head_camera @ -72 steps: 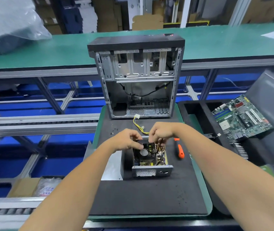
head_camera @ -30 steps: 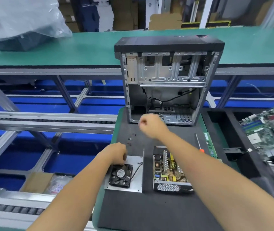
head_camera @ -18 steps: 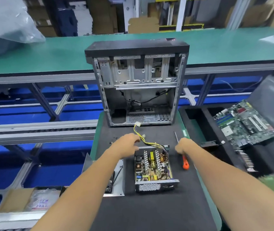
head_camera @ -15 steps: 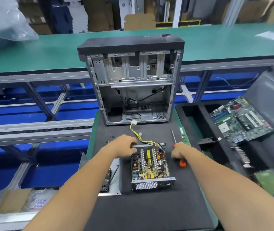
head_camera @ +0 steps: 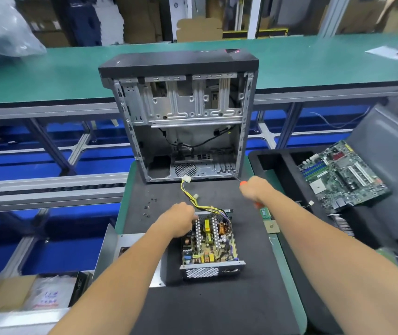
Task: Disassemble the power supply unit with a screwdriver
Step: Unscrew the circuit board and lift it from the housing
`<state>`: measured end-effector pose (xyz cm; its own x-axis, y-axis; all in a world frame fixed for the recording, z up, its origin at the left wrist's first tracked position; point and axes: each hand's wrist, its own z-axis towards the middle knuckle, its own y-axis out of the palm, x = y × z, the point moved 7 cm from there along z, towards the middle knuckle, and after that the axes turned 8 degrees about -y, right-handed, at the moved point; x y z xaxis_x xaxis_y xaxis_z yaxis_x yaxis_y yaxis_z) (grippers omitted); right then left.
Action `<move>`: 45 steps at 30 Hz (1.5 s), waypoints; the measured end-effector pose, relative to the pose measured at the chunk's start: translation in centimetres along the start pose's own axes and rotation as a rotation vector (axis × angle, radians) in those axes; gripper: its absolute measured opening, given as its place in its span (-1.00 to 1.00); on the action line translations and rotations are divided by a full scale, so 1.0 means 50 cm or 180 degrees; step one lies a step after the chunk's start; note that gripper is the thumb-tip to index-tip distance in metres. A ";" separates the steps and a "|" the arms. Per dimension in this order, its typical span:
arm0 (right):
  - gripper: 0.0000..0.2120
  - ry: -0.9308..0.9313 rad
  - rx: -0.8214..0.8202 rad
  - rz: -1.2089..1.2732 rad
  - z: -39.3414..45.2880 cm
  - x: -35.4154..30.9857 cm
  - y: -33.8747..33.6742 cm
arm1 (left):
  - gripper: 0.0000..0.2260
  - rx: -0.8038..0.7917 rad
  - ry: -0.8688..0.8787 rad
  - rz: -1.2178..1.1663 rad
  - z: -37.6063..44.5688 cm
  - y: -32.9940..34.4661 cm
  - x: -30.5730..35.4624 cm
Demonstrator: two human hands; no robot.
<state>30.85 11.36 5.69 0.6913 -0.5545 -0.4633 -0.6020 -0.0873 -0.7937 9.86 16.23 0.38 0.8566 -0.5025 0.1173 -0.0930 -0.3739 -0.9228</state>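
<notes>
- At the far left corner of the opened power supply unit (head_camera: 209, 245), the left hand (head_camera: 180, 220) is seen resting, knuckles up; its fingers are curled down toward the casing edge, but whether they pinch anything cannot be told.
- Further out and to the right, the right hand (head_camera: 253, 189) is closed round the orange-handled screwdriver (head_camera: 242, 183), held above the black mat (head_camera: 217, 308); the shaft is angled away from the person, toward the empty computer case (head_camera: 181, 117).
- The unit lies between the two forearms, its long axis running away from the person, with the perforated end nearest and the yellow cable bundle (head_camera: 194, 199) trailing from the far end toward the case.
- The left hand is the nearer one and is already in contact; the tool would have to be brought back and to the left before it could be used on the exposed board.
- Compared with half a second earlier, the screwdriver has been lifted from the mat, where the right hand was only closing on its handle; the left hand has been kept at the same corner.
</notes>
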 end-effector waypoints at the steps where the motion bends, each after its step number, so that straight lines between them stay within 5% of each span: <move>1: -0.78 -0.0097 0.0116 0.0067 0.004 -0.012 -0.015 | -0.85 0.0008 -0.0009 -0.0045 0.001 0.000 0.003; 10: -0.87 -0.0789 0.0229 0.0175 -0.013 -0.121 -0.077 | -0.82 -0.0076 0.0080 -0.0236 0.018 0.004 0.057; 17: -0.91 -0.1459 -0.0187 0.0141 -0.071 -0.225 -0.103 | -0.78 0.0026 -0.0222 -0.1324 0.003 -0.004 -0.026; 25: -0.85 -0.1618 -0.1190 -0.0835 -0.108 -0.283 -0.038 | -0.90 0.0238 -0.0735 -0.1117 -0.017 -0.062 -0.109; 33: -0.84 -0.1749 -0.1062 -0.1452 -0.093 -0.276 0.051 | -0.82 0.0341 -0.0411 -0.0091 -0.025 -0.013 -0.017; 38: -0.81 -0.1944 -0.1005 -0.1672 -0.094 -0.285 0.069 | -0.79 0.0364 -0.0531 -0.0128 -0.015 0.015 -0.006; 45: -0.77 -0.2104 -0.0982 -0.1757 -0.090 -0.300 0.073 | -0.80 0.0427 -0.1254 -0.1415 -0.018 0.050 -0.017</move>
<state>16.45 15.62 11.53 0.9435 0.2103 -0.2559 -0.1323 -0.4692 -0.8731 8.44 15.00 -1.70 0.9245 0.0152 0.3809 0.3594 -0.3674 -0.8578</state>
